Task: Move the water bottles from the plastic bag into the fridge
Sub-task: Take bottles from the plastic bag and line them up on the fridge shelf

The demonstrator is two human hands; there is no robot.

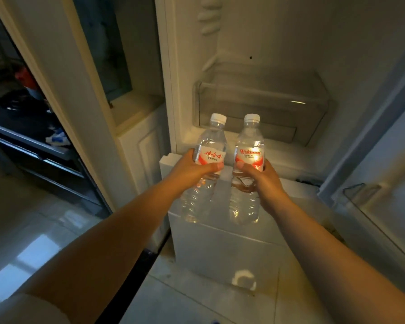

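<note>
My left hand (192,168) grips a clear water bottle (211,141) with a white cap and a red-and-white label. My right hand (258,175) grips a second, matching water bottle (249,141). Both bottles are upright, side by side and slightly apart, held in front of the open fridge (255,43). They hover above the fridge's lower white ledge (290,190). The plastic bag is out of view.
A clear plastic drawer (262,106) sits inside the fridge behind the bottles. The open fridge door with a clear door shelf (365,195) stands at the right. A white cabinet panel (136,146) is at the left, with dark shelves (33,136) beyond it. Pale floor tiles lie below.
</note>
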